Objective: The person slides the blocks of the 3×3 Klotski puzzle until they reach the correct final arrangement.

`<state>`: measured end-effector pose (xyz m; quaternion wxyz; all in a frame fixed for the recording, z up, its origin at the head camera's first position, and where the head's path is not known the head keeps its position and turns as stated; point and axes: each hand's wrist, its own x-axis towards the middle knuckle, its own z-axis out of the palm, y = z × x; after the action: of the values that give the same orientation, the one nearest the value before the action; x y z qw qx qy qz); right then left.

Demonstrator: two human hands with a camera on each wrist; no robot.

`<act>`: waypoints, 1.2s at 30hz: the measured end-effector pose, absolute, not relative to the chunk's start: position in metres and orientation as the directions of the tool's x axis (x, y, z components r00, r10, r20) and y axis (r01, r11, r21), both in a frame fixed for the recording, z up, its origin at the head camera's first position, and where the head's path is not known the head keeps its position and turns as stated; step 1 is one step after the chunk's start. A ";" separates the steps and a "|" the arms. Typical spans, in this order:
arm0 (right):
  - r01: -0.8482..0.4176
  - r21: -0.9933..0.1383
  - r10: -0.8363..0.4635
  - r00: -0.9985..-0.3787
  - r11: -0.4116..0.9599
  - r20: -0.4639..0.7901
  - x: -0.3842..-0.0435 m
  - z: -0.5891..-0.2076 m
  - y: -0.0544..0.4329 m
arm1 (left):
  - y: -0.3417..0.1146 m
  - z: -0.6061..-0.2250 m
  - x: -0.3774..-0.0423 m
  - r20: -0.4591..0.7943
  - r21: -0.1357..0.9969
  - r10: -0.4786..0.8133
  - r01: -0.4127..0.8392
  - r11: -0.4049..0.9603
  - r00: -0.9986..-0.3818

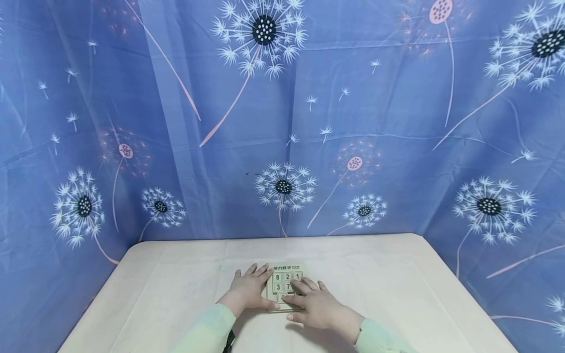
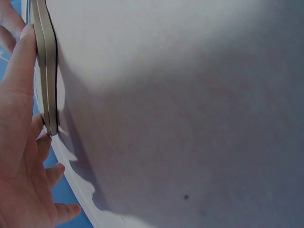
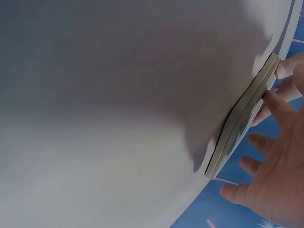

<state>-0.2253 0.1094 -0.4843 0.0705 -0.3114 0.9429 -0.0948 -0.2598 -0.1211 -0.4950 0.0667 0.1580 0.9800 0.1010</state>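
A pale sliding number puzzle [image 1: 270,310] lies flat on the table, with dark printing along its far edge. Its square tiles [image 1: 277,277] show 8, 2, 1, 3 and 7; those at its lower right are hidden by fingers. My left hand [image 1: 249,289] holds the puzzle's left side, thumb at the near corner and forefinger at the far one. In the left wrist view the thumb lies along the board's edge [image 2: 47,76]. My right hand [image 1: 320,305] reaches over the right side with fingers spread, a fingertip touching a tile in the near row.
The cream table [image 1: 176,274] extends around the puzzle. A blue curtain [image 1: 247,108] with dandelion prints stands behind it and along both sides. A small black thing [image 1: 229,340] shows beside the left sleeve [image 1: 207,328].
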 end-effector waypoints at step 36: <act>-0.555 -0.231 -0.580 -0.813 0.799 -0.052 -0.240 -0.484 0.098 | -0.121 -0.496 -0.260 -0.103 0.196 0.330 0.306 0.931 -0.938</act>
<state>-0.2396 0.0985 -0.4836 0.0600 -0.2999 0.9465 -0.1028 -0.2601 -0.1214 -0.4959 0.0671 0.1623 0.9804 0.0890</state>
